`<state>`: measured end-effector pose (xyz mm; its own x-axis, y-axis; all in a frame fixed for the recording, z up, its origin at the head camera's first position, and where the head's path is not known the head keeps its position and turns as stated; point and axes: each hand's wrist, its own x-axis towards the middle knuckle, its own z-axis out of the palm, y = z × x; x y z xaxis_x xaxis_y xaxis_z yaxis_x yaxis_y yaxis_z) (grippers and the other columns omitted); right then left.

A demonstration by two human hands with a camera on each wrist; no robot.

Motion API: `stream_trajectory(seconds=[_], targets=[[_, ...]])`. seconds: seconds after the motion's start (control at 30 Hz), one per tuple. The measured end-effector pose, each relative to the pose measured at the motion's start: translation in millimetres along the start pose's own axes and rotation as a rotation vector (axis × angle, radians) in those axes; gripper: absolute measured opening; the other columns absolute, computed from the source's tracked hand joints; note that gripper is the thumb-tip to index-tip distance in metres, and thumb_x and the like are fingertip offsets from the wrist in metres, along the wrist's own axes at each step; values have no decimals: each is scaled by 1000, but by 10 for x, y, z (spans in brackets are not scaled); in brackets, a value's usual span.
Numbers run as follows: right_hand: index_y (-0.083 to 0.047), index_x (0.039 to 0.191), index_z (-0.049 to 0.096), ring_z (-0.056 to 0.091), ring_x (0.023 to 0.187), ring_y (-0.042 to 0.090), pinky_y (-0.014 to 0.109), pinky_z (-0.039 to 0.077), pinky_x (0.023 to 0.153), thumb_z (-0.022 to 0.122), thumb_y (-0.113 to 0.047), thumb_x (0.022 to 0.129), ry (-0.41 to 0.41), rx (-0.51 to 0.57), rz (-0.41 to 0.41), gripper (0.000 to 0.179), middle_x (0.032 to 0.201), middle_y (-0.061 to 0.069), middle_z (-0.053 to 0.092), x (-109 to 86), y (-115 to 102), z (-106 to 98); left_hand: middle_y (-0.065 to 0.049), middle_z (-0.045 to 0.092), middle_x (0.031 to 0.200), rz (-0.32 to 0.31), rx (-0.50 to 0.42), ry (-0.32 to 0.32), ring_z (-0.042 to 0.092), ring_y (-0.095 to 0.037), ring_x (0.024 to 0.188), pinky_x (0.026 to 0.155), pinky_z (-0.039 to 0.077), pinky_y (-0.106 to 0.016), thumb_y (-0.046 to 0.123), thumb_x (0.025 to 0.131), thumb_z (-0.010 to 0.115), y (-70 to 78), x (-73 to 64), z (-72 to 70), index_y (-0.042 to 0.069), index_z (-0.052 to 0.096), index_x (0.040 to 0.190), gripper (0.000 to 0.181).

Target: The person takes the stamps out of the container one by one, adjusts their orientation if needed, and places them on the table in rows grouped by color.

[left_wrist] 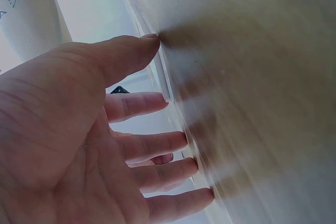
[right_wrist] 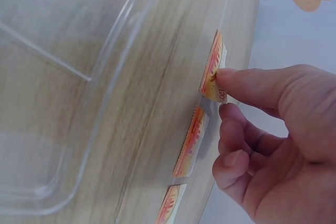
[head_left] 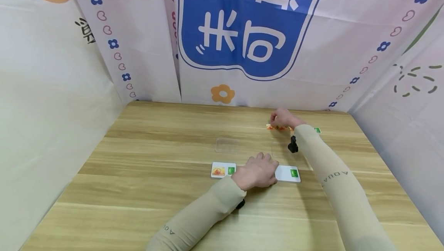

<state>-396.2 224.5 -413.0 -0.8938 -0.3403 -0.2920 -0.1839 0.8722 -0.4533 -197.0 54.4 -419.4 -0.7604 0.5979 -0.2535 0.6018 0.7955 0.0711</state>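
Observation:
My right hand (right_wrist: 283, 129) pinches an orange-and-yellow postage stamp (right_wrist: 212, 72) between thumb and index finger near the table's back edge. The stamp is tilted, with a perforated edge and a printed number. More orange stamps (right_wrist: 190, 142) lie in a row beside it. My left hand (head_left: 258, 170) rests with fairly straight fingers on the left end of a white card (head_left: 285, 173), hiding that end. A green stamp (head_left: 294, 173) sits at this card's right end. In the left wrist view, the left fingertips (left_wrist: 152, 43) reach the card's edge and the tabletop.
Another white card (head_left: 223, 165), left of the left hand, bears an orange and a green stamp. Behind it lies a clear plastic case (head_left: 227, 145); a second clear case (right_wrist: 97, 114) lies near the right forearm. A green stamp (head_left: 317, 130) is at the row's right end. Printed cloth (head_left: 149, 58) encloses the table.

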Motion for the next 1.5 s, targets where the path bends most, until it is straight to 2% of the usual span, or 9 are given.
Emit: stream_trajectory(seconds=[0.97,1.3,1.5], targets=[[-8,94,65,51,69,16,27,42,61,62,-15,95,-8,-79,2,7,84,4,61,34,31,13,2,53,131,1,15,11,49,-18,118,87,50,-35,50,95,57,0,-9,16,27,54,131,43],[-7,95,65,51,69,16,27,43,62,63,-12,93,16,-106,-10,6,86,5,62,-4,-39,9,1,54,130,1,17,10,49,-18,118,87,50,-36,51,95,57,-9,-16,8,27,54,132,43],[-5,92,64,50,64,15,27,42,58,62,-10,91,20,-75,-29,5,85,9,63,-27,-48,-2,1,54,130,-4,9,1,49,-18,117,88,50,-36,50,95,58,-10,-19,9,28,54,131,43]])
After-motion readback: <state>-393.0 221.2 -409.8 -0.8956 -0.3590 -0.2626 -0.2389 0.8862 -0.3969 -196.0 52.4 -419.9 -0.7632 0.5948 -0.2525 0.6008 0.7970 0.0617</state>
